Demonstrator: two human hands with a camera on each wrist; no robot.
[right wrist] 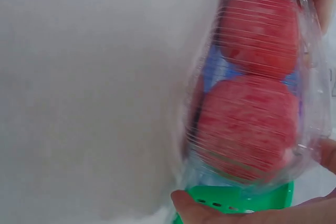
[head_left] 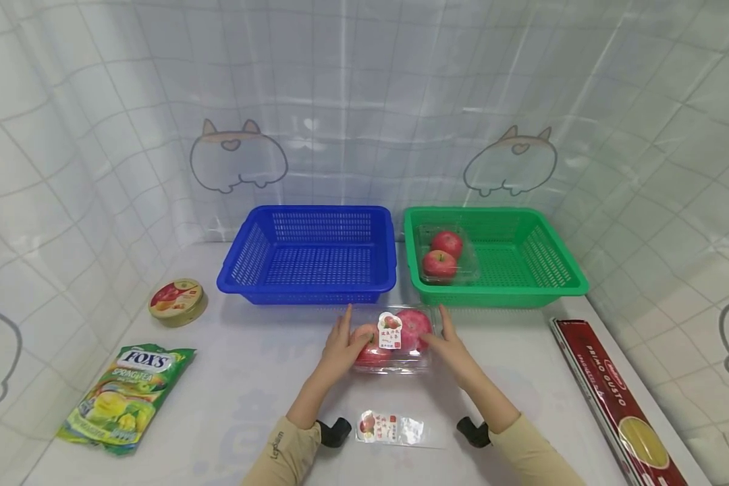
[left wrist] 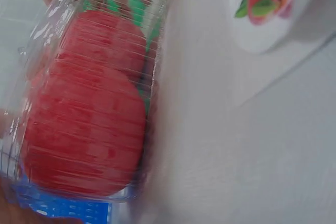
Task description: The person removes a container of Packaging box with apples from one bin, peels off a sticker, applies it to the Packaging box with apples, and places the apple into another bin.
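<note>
A clear plastic box (head_left: 422,364) holding two red apples (head_left: 412,331) lies on the table, a white apple sticker (head_left: 391,335) on its lid. My left hand (head_left: 338,349) is at its left end, thumb over the lid and fingers extended along the side. At the right end, my right hand (head_left: 455,351) has its thumb at the lid and its index finger stretched away from the side. In the right wrist view a gap shows between a finger (right wrist: 194,208) and the box. Below the box lies a sticker sheet (head_left: 389,430).
A blue basket (head_left: 316,297) and a green basket (head_left: 498,297) stand behind; the green one contains another box of apples (head_left: 442,263). At left are a round tin (head_left: 177,302) and a FOX'S candy bag (head_left: 127,398). A spaghetti box (head_left: 613,398) lies at right.
</note>
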